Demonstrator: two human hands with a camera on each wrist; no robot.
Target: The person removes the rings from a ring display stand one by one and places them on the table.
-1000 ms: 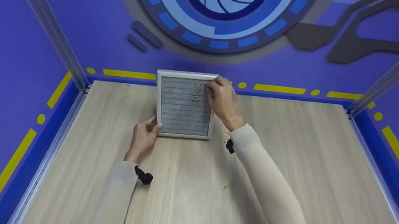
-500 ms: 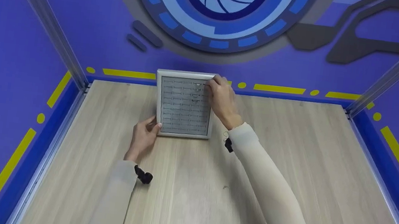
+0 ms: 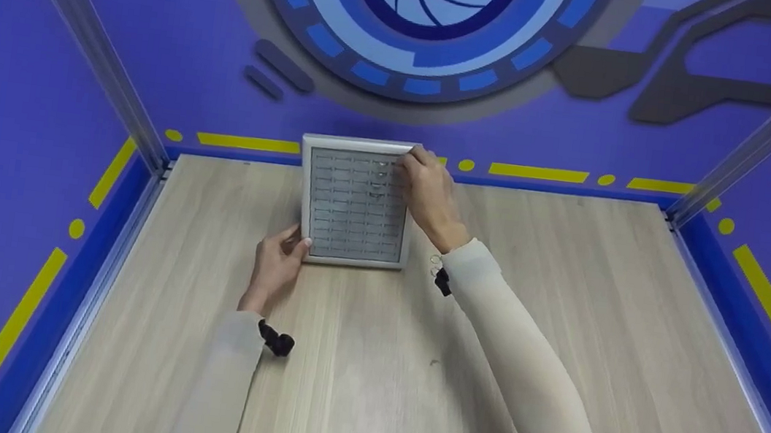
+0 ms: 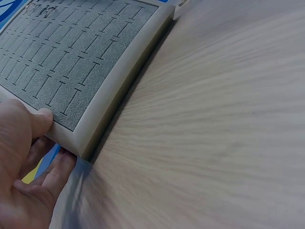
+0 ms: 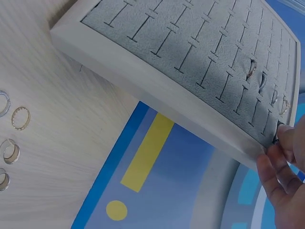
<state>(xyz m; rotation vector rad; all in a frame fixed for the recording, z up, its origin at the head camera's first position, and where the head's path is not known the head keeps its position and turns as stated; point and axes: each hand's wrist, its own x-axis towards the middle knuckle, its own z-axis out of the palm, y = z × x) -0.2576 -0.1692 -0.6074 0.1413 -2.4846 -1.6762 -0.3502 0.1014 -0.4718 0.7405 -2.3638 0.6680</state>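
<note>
A ring display tray (image 3: 305,192) with a pale frame and a grey slotted pad (image 4: 71,43) stands tilted up near the back wall. My left hand (image 3: 277,262) grips its lower left corner, thumb on the front and fingers behind. At the upper right corner my right hand (image 3: 430,192) pinches a ring (image 5: 277,132) at a slot; the fingers hide most of it. Several rings sit in slots close by, among them a dark-toned ring (image 5: 251,68) and a stone-set ring (image 5: 262,82).
Several loose rings lie on the wooden table beneath my right wrist, including a gold ring (image 5: 20,118) and a wide silver ring (image 5: 9,151). Behind the tray rises a blue printed wall (image 3: 550,134). Side panels and metal posts bound the table (image 3: 366,376).
</note>
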